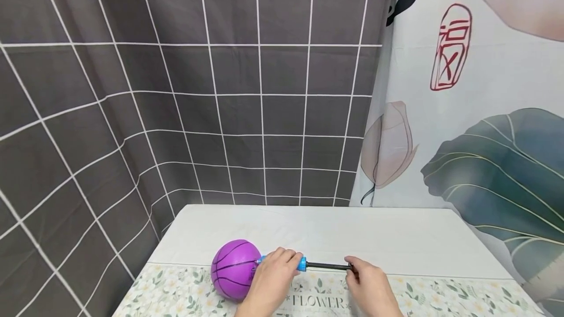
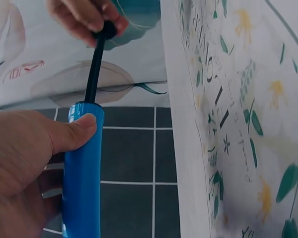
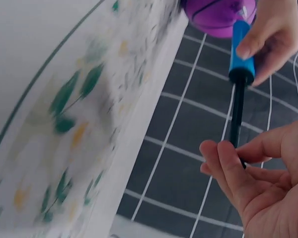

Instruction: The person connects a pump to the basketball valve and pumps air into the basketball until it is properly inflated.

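A purple ball [image 1: 235, 268] with black basketball lines sits at the left of the table. Against its right side points the tip of a blue hand pump [image 2: 84, 173]. My left hand [image 1: 274, 278] grips the blue barrel, thumb laid along it in the left wrist view. From the barrel's other end a black rod [image 1: 328, 266] stands well drawn out to the right. At the rod's end, my right hand [image 1: 370, 283] holds the black handle between thumb and fingers; in the right wrist view the fingers [image 3: 228, 158] cover most of that handle.
The table [image 1: 352, 229] has a white back part and a floral cloth [image 1: 423, 297] with printed lettering along the front. A dark grey curtain [image 1: 282, 72] with white grid lines hangs behind and left. A white leaf-printed curtain [image 1: 484, 136] hangs at right.
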### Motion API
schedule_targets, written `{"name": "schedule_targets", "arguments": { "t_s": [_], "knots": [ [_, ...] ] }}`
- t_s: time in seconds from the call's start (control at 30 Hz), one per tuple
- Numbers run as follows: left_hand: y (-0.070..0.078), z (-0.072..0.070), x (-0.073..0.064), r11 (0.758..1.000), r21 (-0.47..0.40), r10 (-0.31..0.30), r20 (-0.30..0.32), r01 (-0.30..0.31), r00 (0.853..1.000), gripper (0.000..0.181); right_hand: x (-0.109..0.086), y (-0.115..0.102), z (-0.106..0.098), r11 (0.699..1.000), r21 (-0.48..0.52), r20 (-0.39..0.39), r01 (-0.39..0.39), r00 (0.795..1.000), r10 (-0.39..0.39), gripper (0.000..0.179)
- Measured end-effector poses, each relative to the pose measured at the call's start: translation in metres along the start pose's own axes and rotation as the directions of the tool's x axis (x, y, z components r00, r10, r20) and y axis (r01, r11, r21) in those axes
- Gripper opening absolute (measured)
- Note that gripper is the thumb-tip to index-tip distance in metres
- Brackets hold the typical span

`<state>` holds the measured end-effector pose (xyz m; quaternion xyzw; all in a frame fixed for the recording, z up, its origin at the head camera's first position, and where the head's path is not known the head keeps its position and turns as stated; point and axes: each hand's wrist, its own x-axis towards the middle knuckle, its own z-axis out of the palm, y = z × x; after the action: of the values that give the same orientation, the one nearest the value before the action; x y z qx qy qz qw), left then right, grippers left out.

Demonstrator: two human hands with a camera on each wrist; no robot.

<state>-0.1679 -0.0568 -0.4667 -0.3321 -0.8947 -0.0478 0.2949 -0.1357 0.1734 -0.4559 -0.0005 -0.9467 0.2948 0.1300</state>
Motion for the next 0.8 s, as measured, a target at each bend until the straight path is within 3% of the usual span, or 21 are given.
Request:
{"name": "schedule_targets", "arguments": {
  "t_s": [0.47,0.67,0.8],
  "knots": [
    [0.018,0.007,0.005,0.999,0.03,0.036,0.004,-0.036,0.999,0.031,-0.002,-0.03,0.023,0.991,0.056,-0.003,0.118,0.993,-0.118,0.026],
    [0.011,0.004,0.001,0.999,-0.029,0.024,-0.029,-0.024,0.999,0.034,-0.002,-0.025,0.021,0.98,0.152,0.017,0.126,0.991,-0.13,0.022],
    [0.003,0.002,-0.001,0.999,-0.04,0.006,-0.033,-0.007,0.999,0.035,-0.001,-0.014,0.015,0.985,0.146,0.021,0.087,0.996,-0.091,0.022]
  ]
}}
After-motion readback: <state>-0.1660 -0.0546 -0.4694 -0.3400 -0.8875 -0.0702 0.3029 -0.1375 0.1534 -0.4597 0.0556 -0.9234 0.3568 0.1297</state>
